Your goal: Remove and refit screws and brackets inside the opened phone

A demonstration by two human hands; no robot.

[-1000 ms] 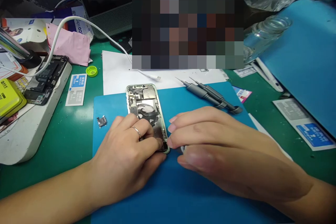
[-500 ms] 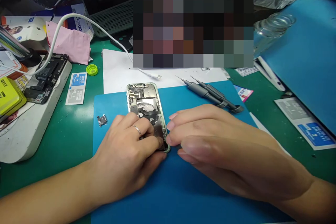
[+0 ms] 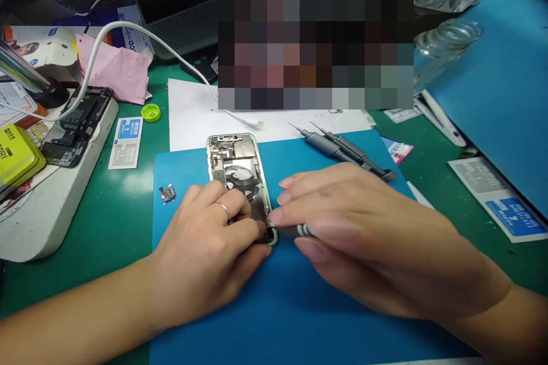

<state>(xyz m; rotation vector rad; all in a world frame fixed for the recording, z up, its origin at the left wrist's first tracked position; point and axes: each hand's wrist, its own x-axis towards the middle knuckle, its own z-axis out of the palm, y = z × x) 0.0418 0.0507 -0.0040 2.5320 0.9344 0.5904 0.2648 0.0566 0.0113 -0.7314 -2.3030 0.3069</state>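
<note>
An opened phone [image 3: 240,174] with its inner parts bare lies on the blue mat [image 3: 274,319]. My left hand [image 3: 214,239] is closed on the phone's lower end, its fingers over the inside and the thumb at the bottom edge. Close to the lower right corner, my right hand [image 3: 368,234] pinches a dark tool [image 3: 295,231] with light rings, mostly hidden by the fingers. Its tip is at the phone's right edge. A small dark part [image 3: 167,193] rests on the mat, left of the phone.
Two grey screwdrivers [image 3: 338,148] lie behind my right hand. A white cable [image 3: 171,48] arches to the white paper [image 3: 188,120]. At the left, another opened phone [image 3: 79,125] lies on a white block [image 3: 81,205]. A green cap [image 3: 150,113] and glass jar [image 3: 449,40] stand farther back.
My right hand has shifted slightly right and turned, so that the dark tool between its fingers now shows. My left hand and the phone have hardly moved.
</note>
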